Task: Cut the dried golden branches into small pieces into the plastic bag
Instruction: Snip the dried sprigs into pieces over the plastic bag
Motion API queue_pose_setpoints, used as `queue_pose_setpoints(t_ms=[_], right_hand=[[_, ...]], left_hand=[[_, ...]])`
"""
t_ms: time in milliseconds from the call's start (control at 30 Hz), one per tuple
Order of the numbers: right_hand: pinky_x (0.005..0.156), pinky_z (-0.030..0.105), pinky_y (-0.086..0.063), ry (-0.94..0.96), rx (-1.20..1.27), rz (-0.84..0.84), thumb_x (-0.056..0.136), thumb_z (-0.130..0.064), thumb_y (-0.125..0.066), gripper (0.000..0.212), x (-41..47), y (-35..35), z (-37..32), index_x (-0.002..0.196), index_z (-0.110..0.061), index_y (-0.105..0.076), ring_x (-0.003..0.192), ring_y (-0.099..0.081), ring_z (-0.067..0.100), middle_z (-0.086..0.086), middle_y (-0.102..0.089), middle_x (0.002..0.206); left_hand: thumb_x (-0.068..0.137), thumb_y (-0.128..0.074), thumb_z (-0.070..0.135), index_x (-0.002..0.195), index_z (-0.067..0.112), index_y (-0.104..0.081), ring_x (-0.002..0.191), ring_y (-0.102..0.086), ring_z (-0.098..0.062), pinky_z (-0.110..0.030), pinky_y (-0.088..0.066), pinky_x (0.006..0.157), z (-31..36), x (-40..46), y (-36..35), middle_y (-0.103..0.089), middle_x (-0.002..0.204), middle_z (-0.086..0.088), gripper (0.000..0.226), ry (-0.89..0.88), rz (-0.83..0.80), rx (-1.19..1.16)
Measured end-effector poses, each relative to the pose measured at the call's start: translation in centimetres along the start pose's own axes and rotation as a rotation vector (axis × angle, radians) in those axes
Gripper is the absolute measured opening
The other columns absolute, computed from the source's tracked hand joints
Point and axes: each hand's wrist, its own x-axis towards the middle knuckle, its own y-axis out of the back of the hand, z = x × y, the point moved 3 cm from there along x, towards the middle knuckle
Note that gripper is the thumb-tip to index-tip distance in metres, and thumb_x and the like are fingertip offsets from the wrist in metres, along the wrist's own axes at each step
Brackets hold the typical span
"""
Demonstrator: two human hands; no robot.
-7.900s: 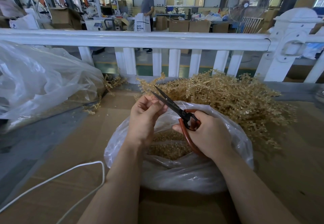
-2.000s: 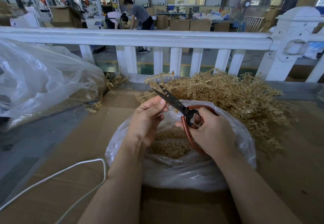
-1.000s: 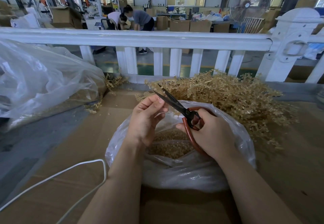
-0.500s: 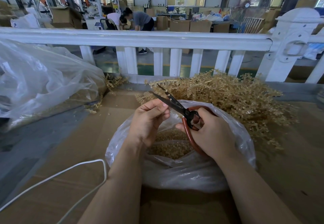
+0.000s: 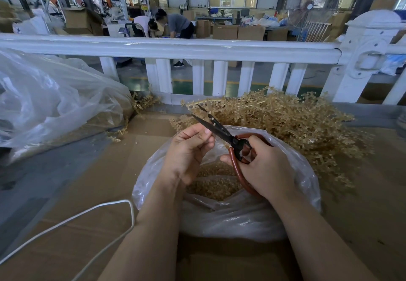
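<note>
Over the bag (image 5: 222, 217), which sits open on the bench (image 5: 362, 203) between the forearms, both hands work just above its mouth. Cut bits (image 5: 216, 180) already cover the bottom of the bag, so part of the job looks done. A big heap of uncut branches (image 5: 292, 124) lies behind and to the right of the bag, touching its far rim, so most of the cutting seems left to do.

The left hand (image 5: 186, 151) has its fingers (image 5: 196, 132) curled, thumb and forefinger pinching something small; the piece itself is too hidden to make out. The right hand (image 5: 265, 166) grips the red handles of the scissors (image 5: 222, 130), fingers curled through the loops. The blades stand partly open, pointing up and to the left, with a short pale twig (image 5: 211, 117) lying between them just beyond the left fingertips. Anything snipped here should drop into the bag.
</note>
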Motion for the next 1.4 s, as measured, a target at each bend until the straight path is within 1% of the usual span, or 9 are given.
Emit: queue_pose_setpoints(t_ms=[200, 300, 433, 700, 867, 1000, 1133, 1233, 1400], right_hand=[[0.061, 0.021, -0.052, 0.018, 0.025, -0.002, 0.068, -0.084, -0.055, 0.054, -0.04, 0.13, -0.12, 0.089, -0.034, -0.061, 0.072, -0.063, 0.002, -0.019, -0.065, 0.075], [0.063, 0.022, -0.053, 0.015, 0.027, -0.013, 0.067, -0.084, -0.054, 0.058, 0.01, 0.17, -0.16, 0.092, -0.033, -0.062, 0.075, -0.064, 0.003, -0.017, -0.067, 0.080], [0.063, 0.022, -0.050, -0.009, 0.009, -0.020, 0.065, -0.086, -0.051, 0.060, 0.11, 0.19, -0.26, 0.087, -0.031, -0.061, 0.075, -0.063, 0.004, -0.016, -0.067, 0.080], [0.069, 0.032, -0.056, -0.028, 0.029, -0.050, 0.064, -0.083, -0.052, 0.065, 0.15, 0.33, -0.30, 0.089, -0.023, -0.063, 0.079, -0.065, 0.007, -0.013, -0.068, 0.082], [0.071, 0.035, -0.056, -0.030, 0.040, -0.048, 0.067, -0.075, -0.063, 0.057, 0.20, 0.30, -0.31, 0.092, -0.023, -0.064, 0.081, -0.066, 0.008, -0.012, -0.068, 0.086], [0.069, 0.032, -0.056, -0.037, 0.017, -0.038, 0.064, -0.083, -0.055, 0.064, 0.14, 0.39, -0.18, 0.088, -0.024, -0.062, 0.078, -0.065, 0.007, -0.012, -0.067, 0.082], [0.065, 0.031, -0.055, -0.014, -0.002, -0.017, 0.068, -0.081, -0.057, 0.060, 0.08, 0.31, -0.08, 0.085, -0.024, -0.062, 0.073, -0.063, 0.005, -0.013, -0.066, 0.077], [0.062, 0.027, -0.054, 0.004, 0.006, 0.005, 0.068, -0.086, -0.051, 0.063, 0.08, 0.35, -0.12, 0.084, -0.026, -0.063, 0.070, -0.061, 0.003, -0.015, -0.065, 0.073], [0.062, 0.028, -0.055, 0.022, 0.019, 0.021, 0.069, -0.089, -0.048, 0.067, 0.03, 0.43, -0.04, 0.086, -0.026, -0.064, 0.070, -0.063, 0.003, -0.015, -0.066, 0.073]], left_hand=[[0.075, -0.066, 0.005, 0.069, 0.015, -0.075, 0.060, -0.062, -0.005, -0.016, -0.055, 0.065, -0.01, -0.03, -0.09, -0.066, 0.064, 0.002, 0.015, 0.017, -0.011, -0.018], [0.075, -0.066, 0.005, 0.070, 0.014, -0.076, 0.060, -0.062, -0.005, -0.016, -0.055, 0.065, 0.03, -0.06, -0.15, -0.066, 0.064, 0.002, 0.014, 0.020, -0.002, -0.022], [0.075, -0.065, 0.005, 0.067, 0.015, -0.076, 0.059, -0.062, -0.004, -0.015, -0.054, 0.064, 0.06, -0.17, -0.38, -0.067, 0.064, 0.003, 0.017, 0.022, 0.005, -0.034], [0.077, -0.064, 0.007, 0.073, 0.016, -0.075, 0.061, -0.061, -0.003, -0.013, -0.048, 0.057, -0.35, -0.25, -0.78, -0.067, 0.066, 0.004, 0.014, 0.066, 0.025, -0.093], [0.077, -0.064, 0.008, 0.073, 0.017, -0.076, 0.061, -0.062, -0.002, -0.013, -0.047, 0.057, -0.43, -0.28, -0.90, -0.069, 0.067, 0.004, 0.015, 0.086, 0.026, -0.102], [0.077, -0.065, 0.008, 0.075, 0.015, -0.075, 0.061, -0.062, -0.003, -0.014, -0.047, 0.055, -0.65, -0.23, -0.90, -0.069, 0.069, 0.003, 0.012, 0.125, 0.037, -0.129], [0.077, -0.066, 0.009, 0.074, 0.016, -0.074, 0.060, -0.061, -0.003, -0.014, -0.048, 0.055, -0.87, -0.18, -0.85, -0.067, 0.067, 0.003, 0.012, 0.146, 0.037, -0.143], [0.077, -0.066, 0.010, 0.075, 0.016, -0.074, 0.060, -0.061, -0.002, -0.013, -0.048, 0.055, -0.87, -0.19, -0.95, -0.066, 0.066, 0.004, 0.010, 0.143, 0.031, -0.144], [0.078, -0.066, 0.009, 0.082, 0.014, -0.071, 0.061, -0.061, -0.003, -0.013, -0.049, 0.056, -0.92, -0.09, -0.93, -0.066, 0.067, 0.004, 0.008, 0.139, 0.029, -0.149]])
